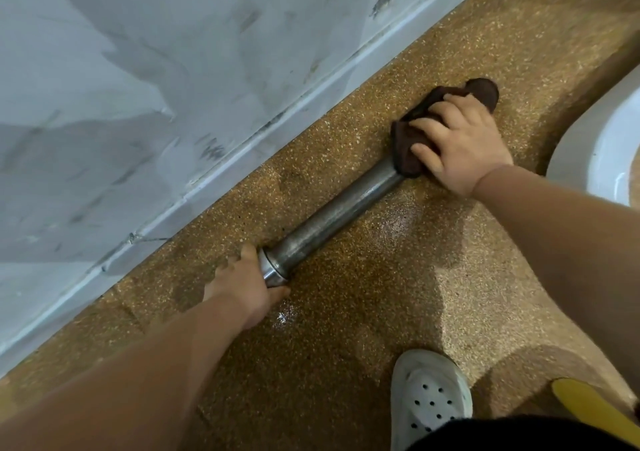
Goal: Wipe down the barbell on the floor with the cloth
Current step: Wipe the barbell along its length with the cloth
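A grey steel barbell sleeve lies on the speckled brown floor, running diagonally from lower left to upper right beside the wall. My left hand grips the bar just behind the sleeve's collar at the lower end. A dark brown cloth is wrapped over the sleeve's upper end, and my right hand presses down on it with fingers curled around. The end of the sleeve is hidden under the cloth.
A scuffed grey wall with a skirting edge runs close along the barbell's far side. A white curved object sits at the right edge. My foot in a white clog stands at the bottom, with a yellow object beside it.
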